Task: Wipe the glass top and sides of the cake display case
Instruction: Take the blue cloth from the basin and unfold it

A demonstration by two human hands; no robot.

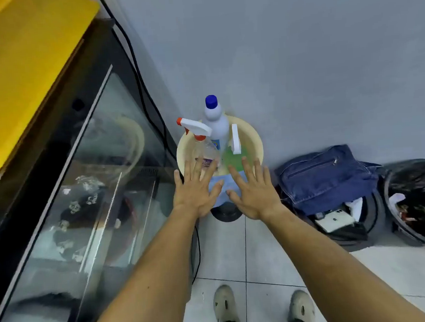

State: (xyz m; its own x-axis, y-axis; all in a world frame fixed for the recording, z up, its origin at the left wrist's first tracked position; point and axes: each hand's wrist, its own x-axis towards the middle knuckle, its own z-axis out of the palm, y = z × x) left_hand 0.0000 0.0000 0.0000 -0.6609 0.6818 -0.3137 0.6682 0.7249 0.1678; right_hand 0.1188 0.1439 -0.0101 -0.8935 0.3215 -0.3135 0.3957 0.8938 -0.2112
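Both hands are stretched forward with straight, spread fingers and they grasp nothing. The left hand (196, 190) is over the near rim of a cream basin (254, 142), and the right hand (253, 192) is just beside it, at 3 o'clock from the left one. Between and under the hands lies a blue cloth (221, 185), folded over the basin's near edge; I cannot tell whether the fingers touch it.

In the basin stand a clear spray bottle (199, 139) with a white and orange trigger, a white bottle with a blue cap (216, 125) behind it at 12 o'clock, and something green with a white handle (235, 156) at 3 o'clock.

The cake display case (87, 196) stands at 9 o'clock from the hands, well to the side, with its glass wall facing the person. A yellow sheet (20, 61) covers part of its top.

In my judgement the wiping is not begun: no cloth is in hand and no hand is near the glass. Taking the cloth and spray, then the top and all sides, is left to do.
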